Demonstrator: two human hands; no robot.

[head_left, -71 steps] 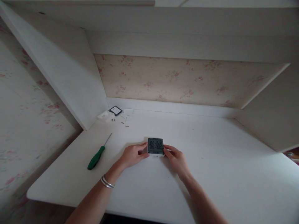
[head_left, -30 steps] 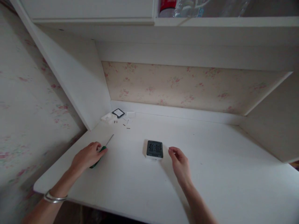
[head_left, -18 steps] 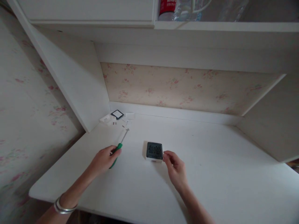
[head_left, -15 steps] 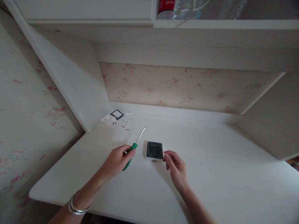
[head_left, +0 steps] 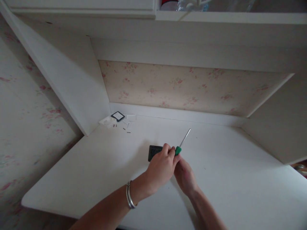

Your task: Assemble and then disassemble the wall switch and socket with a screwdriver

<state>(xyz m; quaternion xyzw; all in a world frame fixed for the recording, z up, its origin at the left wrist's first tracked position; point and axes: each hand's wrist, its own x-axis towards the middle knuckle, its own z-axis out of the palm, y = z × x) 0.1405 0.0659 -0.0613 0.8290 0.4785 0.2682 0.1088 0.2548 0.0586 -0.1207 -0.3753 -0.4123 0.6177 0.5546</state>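
My left hand (head_left: 161, 166) is closed on a screwdriver with a green handle (head_left: 177, 150) and a thin metal shaft (head_left: 185, 137) that points up and to the right. My right hand (head_left: 185, 176) meets the handle from below, its fingers curled around it; the left hand partly hides them. Behind my left hand, a small square box with a dark patterned top (head_left: 153, 152) sits on the white table, and most of its right side is covered from view.
At the back left of the table lie a dark-rimmed square frame (head_left: 118, 116), a clear plastic piece (head_left: 107, 121) and several small dark screws (head_left: 124, 128). A white side panel (head_left: 59, 73) rises at the left. An overhead cabinet shelf (head_left: 216, 17) spans the top.
My left hand has moved right with the screwdriver, across the front of the box, and now meets my right hand. The right hand's fingers have closed at the handle. The view has shifted slightly.
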